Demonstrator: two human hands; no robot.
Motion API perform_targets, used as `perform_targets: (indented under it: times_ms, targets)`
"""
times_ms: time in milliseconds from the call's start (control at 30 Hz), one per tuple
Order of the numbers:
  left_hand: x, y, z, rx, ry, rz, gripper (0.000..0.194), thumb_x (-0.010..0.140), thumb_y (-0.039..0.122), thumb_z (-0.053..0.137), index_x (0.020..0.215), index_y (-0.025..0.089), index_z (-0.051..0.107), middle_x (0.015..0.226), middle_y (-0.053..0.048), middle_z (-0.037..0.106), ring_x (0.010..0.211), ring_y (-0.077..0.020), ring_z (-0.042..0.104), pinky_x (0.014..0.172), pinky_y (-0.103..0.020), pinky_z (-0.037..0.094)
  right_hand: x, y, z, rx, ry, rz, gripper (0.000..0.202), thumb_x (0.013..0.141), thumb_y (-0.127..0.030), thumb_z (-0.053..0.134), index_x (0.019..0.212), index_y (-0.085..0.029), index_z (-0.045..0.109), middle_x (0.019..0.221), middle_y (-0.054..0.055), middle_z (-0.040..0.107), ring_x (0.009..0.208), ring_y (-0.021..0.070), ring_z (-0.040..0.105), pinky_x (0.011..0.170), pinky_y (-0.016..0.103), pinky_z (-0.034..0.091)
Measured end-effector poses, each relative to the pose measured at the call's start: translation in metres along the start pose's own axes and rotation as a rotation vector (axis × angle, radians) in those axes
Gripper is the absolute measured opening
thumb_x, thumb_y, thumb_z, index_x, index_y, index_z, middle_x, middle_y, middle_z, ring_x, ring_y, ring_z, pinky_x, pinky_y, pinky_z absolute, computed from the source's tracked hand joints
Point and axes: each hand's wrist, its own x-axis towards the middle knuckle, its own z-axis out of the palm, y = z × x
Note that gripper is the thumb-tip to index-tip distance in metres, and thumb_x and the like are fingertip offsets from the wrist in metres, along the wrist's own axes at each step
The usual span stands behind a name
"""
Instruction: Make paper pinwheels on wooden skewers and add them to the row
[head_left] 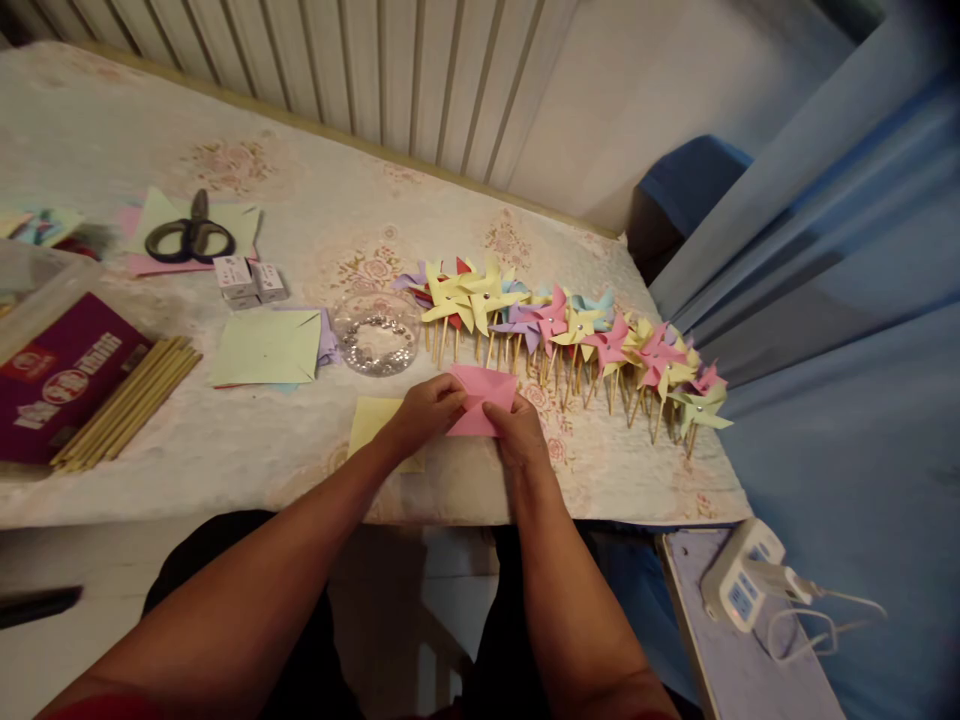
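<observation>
Between my two hands is a pink square of paper (484, 388), lifted near the table's front edge. My left hand (431, 408) pinches its left side, and my right hand (517, 425) grips its right side with the thumb on top. Under my left wrist lies a yellow paper square (369, 418), partly covered by the arm. Just beyond my left hand stands a round clear dish (377, 340) of small shiny metal pieces. Finished paper pinwheels (577, 330) on sticks lie in a long row beyond and to the right of my hands.
Left of the dish lies a stack of pale green paper squares (266, 347). Behind it are small white boxes (251, 280) and black-handled scissors (196, 232) on more paper. Wooden sticks (131, 405) lie by a purple box (64, 375). A power strip (742, 580) sits at the lower right.
</observation>
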Motion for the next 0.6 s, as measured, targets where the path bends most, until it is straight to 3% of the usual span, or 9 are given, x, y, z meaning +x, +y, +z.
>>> perform_targets:
  times_ms: [600]
  targets:
    - [0.0006, 0.0007, 0.0031, 0.235, 0.024, 0.041, 0.014, 0.078, 0.03, 0.054, 0.07, 0.018, 0.058, 0.062, 0.003, 0.057, 0.061, -0.0128, 0.049, 0.06, -0.026, 0.038, -0.0001, 0.0021, 0.0009, -0.019, -0.013, -0.01, 0.025, 0.063, -0.023, 0.076, 0.087, -0.018, 0.071, 0.073, -0.002, 0.072, 0.059, 0.0139, 0.06, 0.059, 0.026, 0.048]
